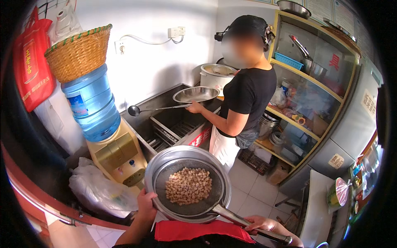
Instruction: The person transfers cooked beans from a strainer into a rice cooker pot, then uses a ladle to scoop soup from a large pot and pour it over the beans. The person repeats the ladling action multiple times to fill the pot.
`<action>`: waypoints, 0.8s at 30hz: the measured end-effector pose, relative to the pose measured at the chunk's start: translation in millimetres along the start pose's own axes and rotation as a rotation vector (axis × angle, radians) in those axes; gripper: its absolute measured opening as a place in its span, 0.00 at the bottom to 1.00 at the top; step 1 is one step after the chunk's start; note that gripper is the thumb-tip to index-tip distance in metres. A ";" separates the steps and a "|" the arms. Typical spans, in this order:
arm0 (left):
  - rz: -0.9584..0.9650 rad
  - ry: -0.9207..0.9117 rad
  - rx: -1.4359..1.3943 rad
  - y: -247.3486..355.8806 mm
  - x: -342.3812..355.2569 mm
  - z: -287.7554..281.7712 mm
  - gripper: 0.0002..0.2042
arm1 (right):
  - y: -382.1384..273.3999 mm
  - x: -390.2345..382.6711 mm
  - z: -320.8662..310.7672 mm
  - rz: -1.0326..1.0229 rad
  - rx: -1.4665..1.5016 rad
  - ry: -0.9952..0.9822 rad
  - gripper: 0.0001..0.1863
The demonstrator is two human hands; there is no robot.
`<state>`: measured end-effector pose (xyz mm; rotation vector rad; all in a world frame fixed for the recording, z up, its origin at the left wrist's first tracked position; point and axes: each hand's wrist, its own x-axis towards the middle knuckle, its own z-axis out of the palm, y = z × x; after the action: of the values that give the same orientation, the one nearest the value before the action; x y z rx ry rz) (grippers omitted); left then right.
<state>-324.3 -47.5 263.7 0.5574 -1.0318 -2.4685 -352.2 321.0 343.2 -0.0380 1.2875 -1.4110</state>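
Observation:
A round steel basin (226,194) is held in front of me, with my left hand (146,202) closed on its left rim. Resting inside it is a wire-mesh strainer (165,170) that carries a heap of small tan pieces (189,186), too small to name surely. The strainer's long metal handle slants down to the right, and my right hand (261,223) is wrapped round it near its end. Just ahead, a co-worker (250,93) in a black top holds a steel bowl (196,94) and a black ladle (134,110) above the sink (142,103).
On the left stands a gold water dispenser (113,155) with a blue bottle (91,103) and a wicker basket (80,53) on top. A plastic bag (97,186) lies beside it. A large white pot (211,78), a glass-door cabinet (308,78) and a fridge (351,124) stand beyond.

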 end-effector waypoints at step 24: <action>0.046 0.090 -0.027 -5.6 -24.1 6.4 0.16 | 22.0 11.0 -28.8 0.085 -0.151 0.026 0.20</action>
<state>-308.5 -28.0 268.6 0.6237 -0.9643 -2.3910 -359.8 337.7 310.1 -0.0665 1.3994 -1.2445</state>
